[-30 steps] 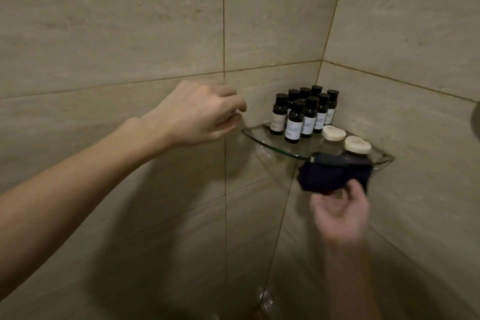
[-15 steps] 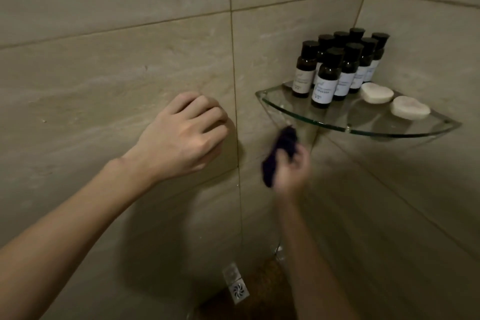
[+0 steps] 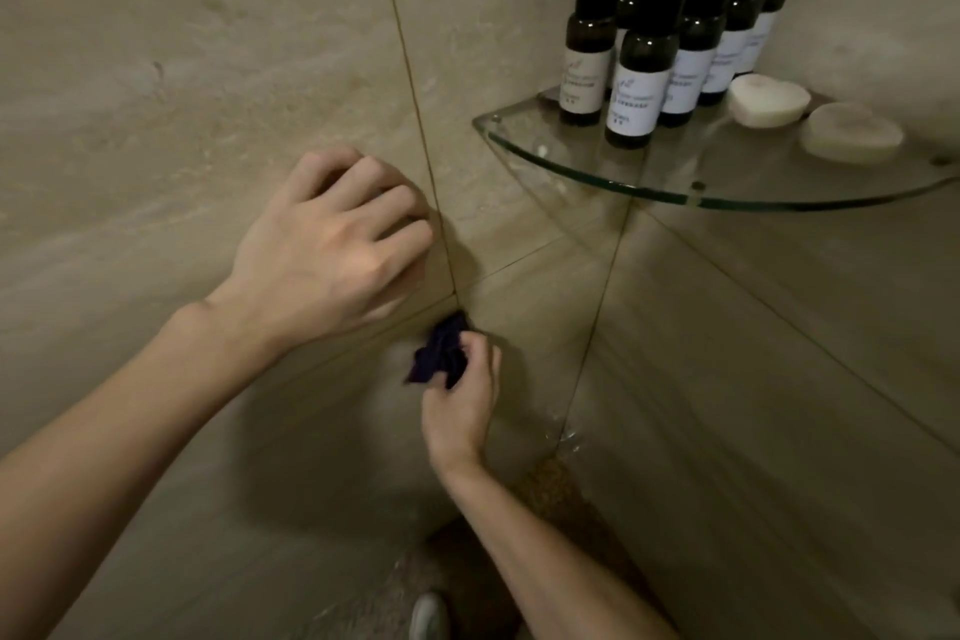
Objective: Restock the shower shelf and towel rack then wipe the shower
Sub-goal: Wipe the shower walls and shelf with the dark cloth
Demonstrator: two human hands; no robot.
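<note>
step: wiping wall (image 3: 208, 68) | right hand (image 3: 460, 400) centre, fingers clenched round dark cloth (image 3: 439, 353), pressed to wall | left hand (image 3: 332, 250) fingers curled, empty, likely bracing | shelf (image 3: 571, 172) upper right looks stocked

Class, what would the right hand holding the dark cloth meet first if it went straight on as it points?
Probably the tiled wall, which the cloth in the right hand seems to touch; depth unclear.
</note>
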